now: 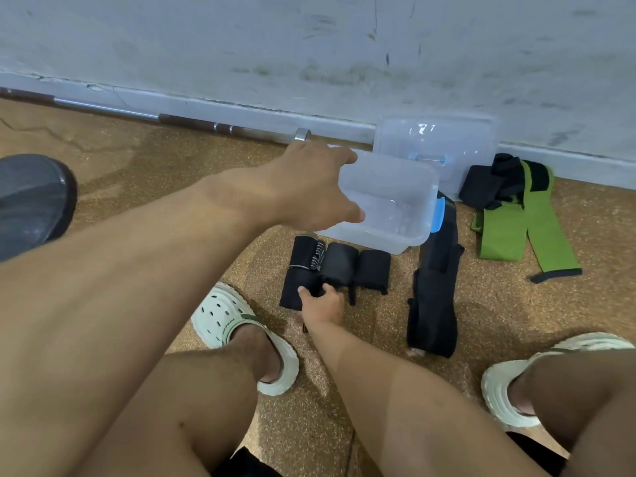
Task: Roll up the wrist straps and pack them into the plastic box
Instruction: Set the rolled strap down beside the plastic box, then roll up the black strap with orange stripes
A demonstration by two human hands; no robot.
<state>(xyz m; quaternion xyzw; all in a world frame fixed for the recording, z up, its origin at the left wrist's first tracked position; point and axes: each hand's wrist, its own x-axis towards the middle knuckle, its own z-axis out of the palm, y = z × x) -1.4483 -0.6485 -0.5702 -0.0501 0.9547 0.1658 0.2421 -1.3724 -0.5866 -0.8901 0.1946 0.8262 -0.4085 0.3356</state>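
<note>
Holding the clear plastic box (385,204) by its rim, my left hand (309,187) tipped it above the floor, while my right hand (323,301) pinched one of the rolled black wrist straps (339,266) just below it.

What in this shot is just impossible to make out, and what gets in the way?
Head view, the only one:
- Near wall of the plastic box: the left hand covers it, so its grip there is unclear.
- Fingertips of the right hand: buried among the rolled black straps.
- The straps' exact count: dark on dark.
- Barbell: cut by the left edge.
- Printing on the lid: too small.
</note>
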